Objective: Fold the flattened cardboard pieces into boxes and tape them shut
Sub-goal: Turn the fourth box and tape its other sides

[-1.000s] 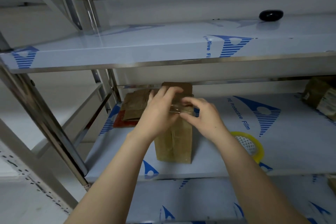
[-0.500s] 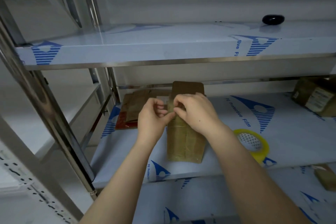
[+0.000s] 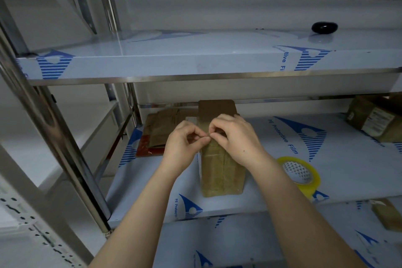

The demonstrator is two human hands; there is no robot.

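Just now drew both hands together at the upper front edge of the box (image 3: 221, 176), standing upright on the shelf (image 3: 359, 169). Curled the left hand (image 3: 185, 143) and the right hand (image 3: 235, 137) into a fingertip-to-fingertip pinch on what looked like a thin, clear strip of tape (image 3: 210, 135), though too small and glossy to tell for certain. Had spread the left hand flat over the top of the box a second earlier; since then lifted it off and tucked it in tight beside the right. Left the box itself unmoved, with its rear flap (image 3: 216, 109) still raised behind the hands and its front face already shiny with tape. Left the yellow tape roll (image 3: 300, 175) lying flat just to the right of the box, untouched, and the stack of flattened cardboard (image 3: 161, 128) waiting behind the box to the left. Kept another made-up carton (image 3: 374, 119) well off to the right of the box. Judged from all this: shifted from steadying the box to working the tape end itself, so probably about to lay or tear a strip. Not yet closed at the top, given the flap standing open, so sealing of this box only partly done and more flat pieces yet to fold.
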